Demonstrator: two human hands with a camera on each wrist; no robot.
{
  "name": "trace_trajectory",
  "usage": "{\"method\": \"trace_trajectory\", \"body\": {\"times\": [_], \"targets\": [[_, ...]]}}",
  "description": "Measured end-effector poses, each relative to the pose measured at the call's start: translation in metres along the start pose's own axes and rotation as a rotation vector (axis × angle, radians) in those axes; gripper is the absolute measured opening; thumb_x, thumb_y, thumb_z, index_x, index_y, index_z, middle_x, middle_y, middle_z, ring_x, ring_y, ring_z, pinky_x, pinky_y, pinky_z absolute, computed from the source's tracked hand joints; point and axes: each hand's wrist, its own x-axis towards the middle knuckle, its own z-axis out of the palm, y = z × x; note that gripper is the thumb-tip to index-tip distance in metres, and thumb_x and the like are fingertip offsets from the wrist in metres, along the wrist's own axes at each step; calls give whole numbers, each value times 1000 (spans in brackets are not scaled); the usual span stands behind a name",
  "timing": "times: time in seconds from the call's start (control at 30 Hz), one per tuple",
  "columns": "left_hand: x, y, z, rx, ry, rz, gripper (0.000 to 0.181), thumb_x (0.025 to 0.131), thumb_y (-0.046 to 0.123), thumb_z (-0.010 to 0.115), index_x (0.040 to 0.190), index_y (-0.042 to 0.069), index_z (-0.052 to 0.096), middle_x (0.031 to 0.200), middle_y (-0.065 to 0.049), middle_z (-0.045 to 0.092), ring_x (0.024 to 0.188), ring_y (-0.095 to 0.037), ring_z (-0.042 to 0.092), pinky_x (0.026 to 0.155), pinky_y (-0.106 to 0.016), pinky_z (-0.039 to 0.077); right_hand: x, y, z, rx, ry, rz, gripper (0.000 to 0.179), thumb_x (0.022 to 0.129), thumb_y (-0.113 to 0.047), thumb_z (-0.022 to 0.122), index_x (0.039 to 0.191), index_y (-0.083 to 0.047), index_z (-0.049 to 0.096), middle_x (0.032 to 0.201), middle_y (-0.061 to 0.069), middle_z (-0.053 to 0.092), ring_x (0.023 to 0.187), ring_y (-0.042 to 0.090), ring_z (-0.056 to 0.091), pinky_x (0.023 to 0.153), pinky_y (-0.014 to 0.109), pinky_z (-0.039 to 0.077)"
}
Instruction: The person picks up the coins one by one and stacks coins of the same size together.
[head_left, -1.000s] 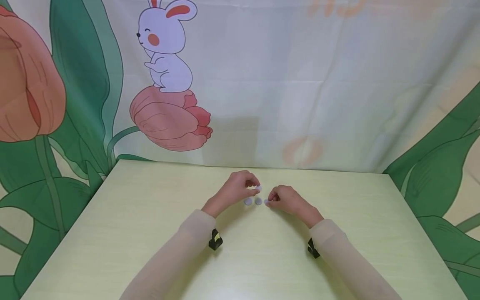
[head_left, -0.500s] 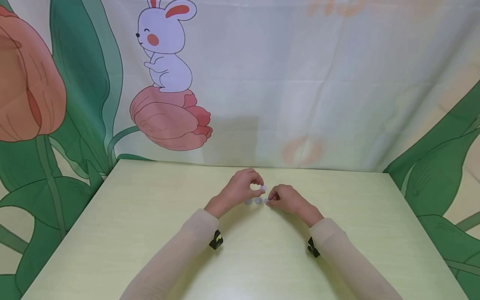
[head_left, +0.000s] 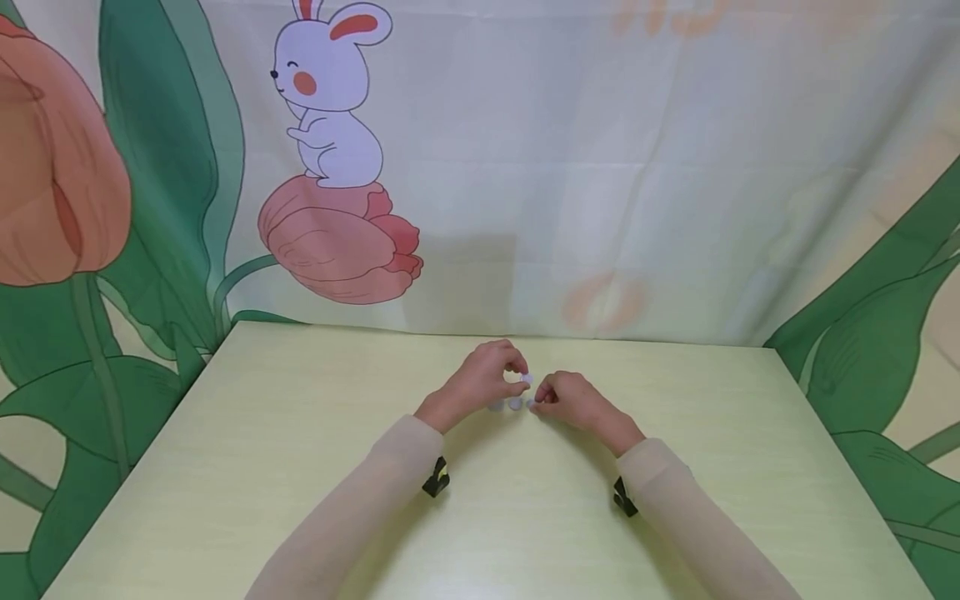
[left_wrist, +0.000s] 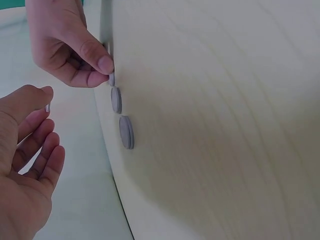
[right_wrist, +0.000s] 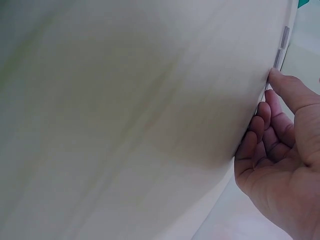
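Small pale round discs stand out near the table's far side. My left hand [head_left: 486, 375] pinches one disc [head_left: 527, 379] between thumb and forefinger, raised over the row; in the left wrist view only a sliver of this disc [left_wrist: 48, 107] shows. At the row's right end my right hand [head_left: 577, 402] pinches another disc [left_wrist: 112, 79], down at the tabletop and mostly covered by the fingertips. Beside it lies a middle disc [left_wrist: 116, 100]. The left end of the row [left_wrist: 126, 132] looks like two discs stacked, partly behind my left hand in the head view.
The pale wooden table [head_left: 300, 467] spreads out on both sides of my arms. Behind its far edge hangs a cloth backdrop [head_left: 600, 167] printed with a rabbit and tulips. Black wrist devices [head_left: 437, 477] sit under both sleeves.
My left hand has shifted a little to the right with its pinched disc, now above the right part of the row. The right hand has stayed in place at its disc.
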Motion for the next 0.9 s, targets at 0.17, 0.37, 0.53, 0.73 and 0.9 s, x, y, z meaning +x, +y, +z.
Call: {"method": "trace_trajectory", "body": {"times": [0.17,0.37,0.53,0.73,0.9], "targets": [[7,-6,5,27,-28,-13,19,90,18,79,103,5,74,102,-5,67,100,-22,65,91,-36,53,0,0,0,4,3,11,12,92,-16,77,91,-6,71,80,-1,63,75,14,55,72,29,48],[12,-14,13,-1,-84,-37,16,90,14,79,101,4,74,103,-10,67,102,-27,65,90,-36,53,-1,1,1,17,-1,9,12,93,-17,76,91,-6,71,82,0,64,75,14,55,74,29,49],[15,-13,16,3,-117,-38,16,89,14,80,101,4,75,102,-9,67,102,-26,64,90,-35,53,-1,0,0,16,1,0,12,93,-17,76,91,-6,70,82,0,64,75,14,54,73,29,48],[17,-9,19,31,-135,-33,16,89,14,79,101,4,75,100,-7,66,98,-22,62,89,-33,53,-1,-1,-2,5,12,-17,11,93,-15,76,90,-6,71,81,1,64,74,14,54,71,28,47],[18,-13,25,38,-165,-41,15,89,14,79,99,4,75,98,-6,65,95,-21,62,87,-32,52,0,0,0,0,-2,-9,10,92,-14,76,89,-6,71,80,0,63,74,13,53,70,27,46]]}}
